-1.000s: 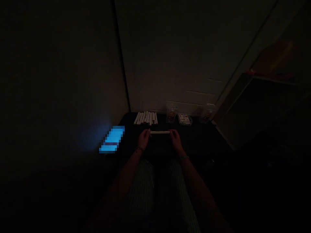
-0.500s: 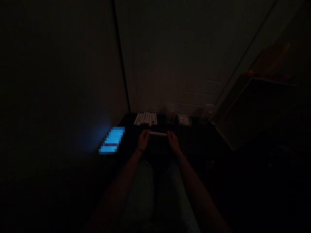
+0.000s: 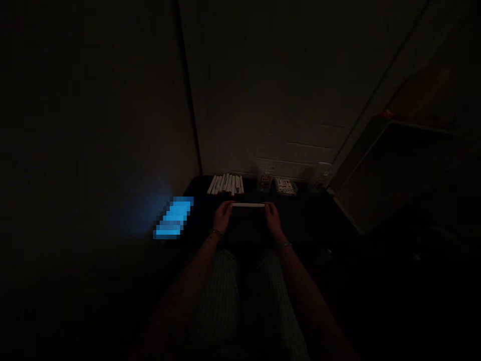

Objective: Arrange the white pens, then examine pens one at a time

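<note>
A white marker (image 3: 248, 205) lies level across the space between my hands, above the dark surface. My left hand (image 3: 224, 212) is closed on its left end. At the right end, the fingers of my right hand (image 3: 271, 215) pinch it. The room is very dark, so the marker's tips and any cap under my fingers cannot be made out. Just beyond my left hand, several white markers (image 3: 226, 184) lie side by side in a row.
Toward the wall stand a clear plastic case (image 3: 264, 182), a box packed with small pieces (image 3: 286, 186) and another clear container (image 3: 320, 178). A glowing blue, pixelated screen (image 3: 173, 218) is at the left. The dark table (image 3: 311, 215) meets walls at the back and left.
My right hand has shifted a little to the right, and more of the marker's length shows between my hands. Printing visible on it earlier no longer shows. My left hand is almost unmoved.
</note>
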The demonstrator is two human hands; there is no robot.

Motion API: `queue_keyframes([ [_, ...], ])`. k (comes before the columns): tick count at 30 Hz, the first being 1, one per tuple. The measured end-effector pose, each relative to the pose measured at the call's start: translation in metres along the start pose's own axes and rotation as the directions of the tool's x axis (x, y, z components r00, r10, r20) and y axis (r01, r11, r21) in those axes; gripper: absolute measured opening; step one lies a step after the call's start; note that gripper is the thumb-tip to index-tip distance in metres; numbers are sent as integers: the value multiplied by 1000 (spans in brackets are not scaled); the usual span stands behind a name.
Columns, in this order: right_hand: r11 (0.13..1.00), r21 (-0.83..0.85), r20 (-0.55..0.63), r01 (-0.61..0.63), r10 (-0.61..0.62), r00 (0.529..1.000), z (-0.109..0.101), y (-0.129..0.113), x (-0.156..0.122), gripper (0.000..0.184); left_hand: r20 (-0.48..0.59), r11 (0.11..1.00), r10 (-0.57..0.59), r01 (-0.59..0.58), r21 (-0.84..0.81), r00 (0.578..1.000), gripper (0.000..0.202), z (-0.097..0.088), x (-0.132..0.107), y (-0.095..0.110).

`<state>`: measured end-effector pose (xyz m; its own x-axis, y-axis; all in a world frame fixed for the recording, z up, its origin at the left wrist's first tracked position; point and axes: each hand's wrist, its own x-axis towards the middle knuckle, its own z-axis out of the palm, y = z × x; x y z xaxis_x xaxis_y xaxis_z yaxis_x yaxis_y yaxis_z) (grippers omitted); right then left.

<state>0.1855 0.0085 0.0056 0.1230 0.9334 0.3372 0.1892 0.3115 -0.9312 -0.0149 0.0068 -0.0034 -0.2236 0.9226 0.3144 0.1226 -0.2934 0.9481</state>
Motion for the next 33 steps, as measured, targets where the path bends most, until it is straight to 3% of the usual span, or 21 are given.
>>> queue_keyframes([
  [15, 999, -36, 22, -6, 7, 1000, -1, 6, 0, 35, -49, 1000, 7, -7, 12, 999, 32, -1, -1, 2],
  [18, 997, -72, 72, 24, -19, 997, 2, 5, -2, 35, -82, 999, -32, 30, -31, 996, 38, -3, 0, 3],
  [21, 990, -136, 201, 41, -13, 979, 7, 3, -5, 33, -76, 989, -74, 63, -131, 994, 48, -4, 2, 4],
  [25, 976, -195, 354, 93, -19, 935, 12, -2, -10, 29, 71, 984, -94, 104, -144, 993, 57, -2, 2, 6],
  [30, 957, -223, 375, 186, -92, 923, 14, -10, -16, 25, 338, 984, -91, 137, -116, 937, 46, 11, -3, 11],
  [33, 939, -245, 399, 242, -130, 907, 15, -12, -18, 24, 386, 986, -80, 128, -102, 919, 40, 15, -5, 15],
])
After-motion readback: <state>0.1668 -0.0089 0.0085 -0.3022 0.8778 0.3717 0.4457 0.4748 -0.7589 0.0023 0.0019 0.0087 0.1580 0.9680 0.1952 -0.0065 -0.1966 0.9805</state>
